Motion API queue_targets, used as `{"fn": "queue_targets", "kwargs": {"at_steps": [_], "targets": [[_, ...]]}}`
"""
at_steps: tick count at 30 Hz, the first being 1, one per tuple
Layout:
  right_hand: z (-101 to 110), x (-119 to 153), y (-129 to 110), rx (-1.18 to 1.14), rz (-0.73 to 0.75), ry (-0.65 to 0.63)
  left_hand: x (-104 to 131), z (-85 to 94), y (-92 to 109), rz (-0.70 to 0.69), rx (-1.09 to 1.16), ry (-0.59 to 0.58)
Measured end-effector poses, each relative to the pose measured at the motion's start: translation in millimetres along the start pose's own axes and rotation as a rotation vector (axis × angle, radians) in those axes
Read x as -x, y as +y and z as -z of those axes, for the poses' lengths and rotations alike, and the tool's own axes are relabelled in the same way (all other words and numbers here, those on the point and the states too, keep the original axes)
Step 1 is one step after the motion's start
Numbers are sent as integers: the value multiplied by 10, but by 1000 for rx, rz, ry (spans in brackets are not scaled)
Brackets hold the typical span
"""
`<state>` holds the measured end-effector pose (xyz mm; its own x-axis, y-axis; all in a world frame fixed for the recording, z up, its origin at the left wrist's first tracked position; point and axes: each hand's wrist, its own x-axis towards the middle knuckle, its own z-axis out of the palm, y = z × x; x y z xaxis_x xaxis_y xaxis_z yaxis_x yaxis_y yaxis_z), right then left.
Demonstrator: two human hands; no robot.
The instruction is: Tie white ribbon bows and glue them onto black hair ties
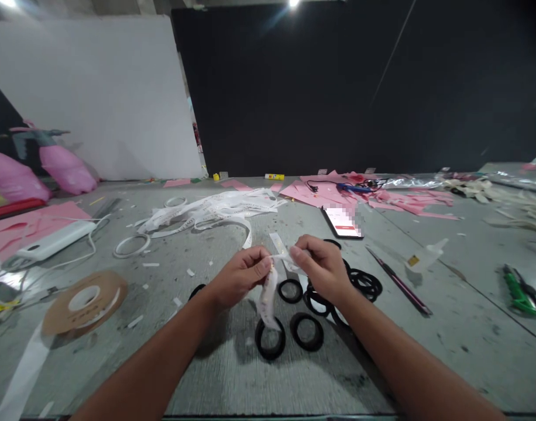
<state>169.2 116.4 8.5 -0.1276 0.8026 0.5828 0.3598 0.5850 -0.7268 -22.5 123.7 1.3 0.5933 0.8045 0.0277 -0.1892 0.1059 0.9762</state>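
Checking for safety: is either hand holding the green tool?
No, the left hand and right hand pinch white ribbon; the green tool lies on the table.

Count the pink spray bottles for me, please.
2. Both are at the far left: one pink bottle and, left of it, another pink bottle, cut off by the picture's edge. Any beyond that edge wouldn't show.

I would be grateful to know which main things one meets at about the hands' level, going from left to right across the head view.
Brown-sided roll → left hand → white strip held between the hands → right hand → slim purple-and-dark tool → green-handled tool.
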Motion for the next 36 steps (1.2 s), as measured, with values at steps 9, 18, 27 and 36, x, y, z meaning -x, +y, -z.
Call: {"fn": "queue_targets", "kwargs": {"at_steps": [9,18,27,36], "targets": [[-7,-24,119,403,213,324,13,-21,-7,170,-20,-143],[-61,68,53,322,385,-77,-14,-39,-44,57,189,-26],[-246,79,64,91,192,-67,1,-13,-48,-48,341,-13],[-302,131,56,151,99,-154,-103,-38,-52,-189,-21,318]]}}
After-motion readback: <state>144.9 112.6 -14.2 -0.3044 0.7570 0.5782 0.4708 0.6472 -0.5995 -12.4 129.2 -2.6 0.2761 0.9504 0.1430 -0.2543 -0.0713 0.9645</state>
